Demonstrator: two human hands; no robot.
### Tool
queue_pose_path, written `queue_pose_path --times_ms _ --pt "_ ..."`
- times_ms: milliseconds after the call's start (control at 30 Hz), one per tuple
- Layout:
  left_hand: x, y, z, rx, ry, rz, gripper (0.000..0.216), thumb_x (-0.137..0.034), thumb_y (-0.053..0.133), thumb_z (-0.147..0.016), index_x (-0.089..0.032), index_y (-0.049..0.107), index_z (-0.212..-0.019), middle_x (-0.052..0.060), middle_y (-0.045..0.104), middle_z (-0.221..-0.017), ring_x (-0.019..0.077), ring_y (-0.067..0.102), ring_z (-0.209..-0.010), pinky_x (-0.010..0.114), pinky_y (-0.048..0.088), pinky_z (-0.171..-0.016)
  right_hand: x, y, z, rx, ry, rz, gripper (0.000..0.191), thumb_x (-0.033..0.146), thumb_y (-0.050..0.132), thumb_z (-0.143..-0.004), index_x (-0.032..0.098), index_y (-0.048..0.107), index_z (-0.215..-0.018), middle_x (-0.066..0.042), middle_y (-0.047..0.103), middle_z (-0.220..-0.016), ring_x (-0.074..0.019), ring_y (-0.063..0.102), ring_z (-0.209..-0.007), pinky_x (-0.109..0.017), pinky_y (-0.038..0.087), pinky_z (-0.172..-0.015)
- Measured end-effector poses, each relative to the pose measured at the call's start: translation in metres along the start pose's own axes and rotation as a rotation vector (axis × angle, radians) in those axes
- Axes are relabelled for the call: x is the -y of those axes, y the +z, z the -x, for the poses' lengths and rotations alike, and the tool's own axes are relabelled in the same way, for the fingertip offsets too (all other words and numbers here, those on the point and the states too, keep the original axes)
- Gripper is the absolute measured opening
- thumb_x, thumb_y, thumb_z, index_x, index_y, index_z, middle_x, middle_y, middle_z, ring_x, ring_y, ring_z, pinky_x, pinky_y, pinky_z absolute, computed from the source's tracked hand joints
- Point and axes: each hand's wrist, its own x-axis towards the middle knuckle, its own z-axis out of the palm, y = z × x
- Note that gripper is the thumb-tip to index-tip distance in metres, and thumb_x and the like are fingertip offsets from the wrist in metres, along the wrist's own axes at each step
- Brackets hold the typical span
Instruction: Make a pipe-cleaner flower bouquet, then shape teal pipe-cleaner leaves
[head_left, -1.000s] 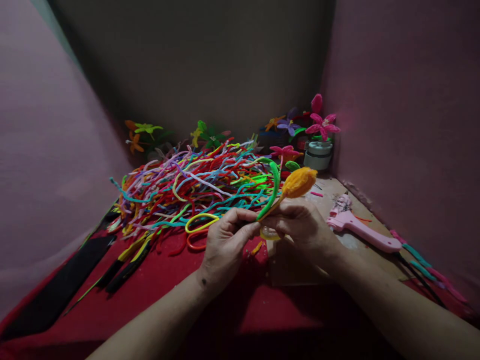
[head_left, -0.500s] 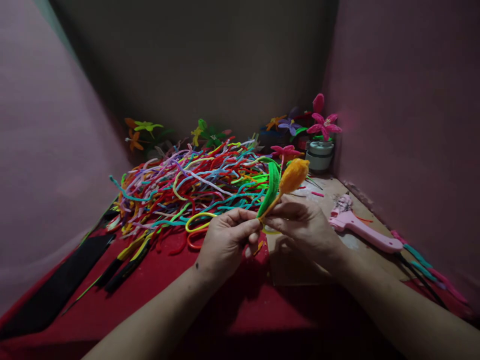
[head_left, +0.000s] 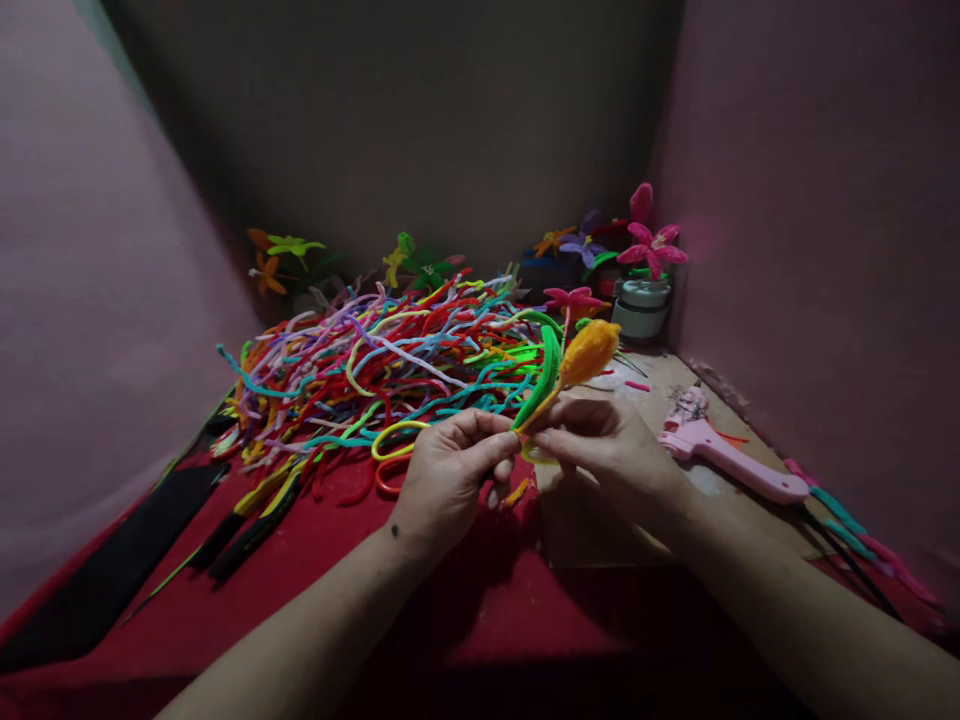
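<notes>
An orange pipe-cleaner flower bud (head_left: pixel 589 354) on a thin orange stem leans up to the right, held in front of me. Beside it rises a curved green pipe-cleaner leaf (head_left: pixel 543 372), whose base meets the lower stem. My left hand (head_left: pixel 459 472) pinches the leaf and stem together at that base. My right hand (head_left: pixel 611 450) is closed on the stem just to the right, thumb and forefinger near the joint. The fingers cover the lowest part of the stem.
A heap of coloured pipe cleaners (head_left: pixel 375 370) lies behind my hands. Scissors (head_left: pixel 391 458) and yellow-black pliers (head_left: pixel 255 510) are at the left. At the right, a pink glue gun (head_left: pixel 731 462) rests on a cardboard sheet (head_left: pixel 600 530). Finished flowers (head_left: pixel 654 248) stand at the back.
The green leaf has tilted slightly to the right, nearer the orange bud. Both hands keep their pinch at nearly the same place.
</notes>
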Motion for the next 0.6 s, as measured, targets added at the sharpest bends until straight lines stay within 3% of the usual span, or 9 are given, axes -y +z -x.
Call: queue_pose_path --times_ms 133,233,400,500,600 --pt "0.0005 0.001 0.0013 -0.005 0.037 -0.051 0.011 -0.021 0.064 -0.071 -0.013 0.057 -0.074 -0.004 0.052 -0.046 0.005 0.043 -0.036 0.018 0.037 -0.037 -0.0006 0.0024 0.0012 0.012 0.026 -0.045 0.006 0.019 0.068 -0.063 0.017 0.07 -0.068 0.0 0.063 -0.066 -0.012 0.055 -0.068 -0.025 0.043 -0.065" --pt "-0.0007 0.0005 0.0009 0.025 -0.014 -0.006 0.01 -0.021 0.063 -0.072 -0.013 0.058 -0.075 -0.005 0.05 -0.045 0.0041 0.04 -0.034 0.017 0.035 -0.035 -0.0005 0.005 0.003 0.007 0.08 -0.163 0.013 0.024 0.071 -0.061 0.019 0.071 -0.073 -0.001 0.066 -0.074 -0.0147 0.057 -0.076 -0.03 0.044 -0.074" --pt "-0.0038 -0.0056 -0.0032 0.156 -0.187 0.099 0.013 -0.021 0.065 -0.069 -0.013 0.055 -0.068 -0.006 0.045 -0.043 0.0023 0.034 -0.032 0.014 0.027 -0.03 -0.0034 0.0038 0.0033 0.037 0.121 -0.17 0.016 0.025 0.072 -0.061 0.019 0.072 -0.076 -0.002 0.066 -0.074 -0.0141 0.057 -0.07 -0.03 0.045 -0.071" --pt "-0.0045 -0.0077 -0.0055 0.163 -0.173 0.045 0.013 -0.021 0.065 -0.068 -0.013 0.055 -0.068 -0.005 0.048 -0.043 0.0028 0.037 -0.031 0.014 0.029 -0.03 -0.0045 0.0032 0.0026 0.058 0.107 -0.178 0.015 0.025 0.07 -0.063 0.02 0.072 -0.077 -0.002 0.065 -0.073 -0.0145 0.057 -0.071 -0.031 0.044 -0.073" --pt "-0.0038 -0.0063 -0.0058 0.129 -0.117 -0.015 0.013 -0.023 0.065 -0.069 -0.014 0.055 -0.07 -0.004 0.053 -0.045 0.005 0.042 -0.033 0.015 0.034 -0.032 -0.0046 0.004 0.0016 -0.011 0.032 -0.14 0.012 0.025 0.072 -0.061 0.021 0.072 -0.072 0.0 0.065 -0.075 -0.0138 0.057 -0.073 -0.03 0.043 -0.075"
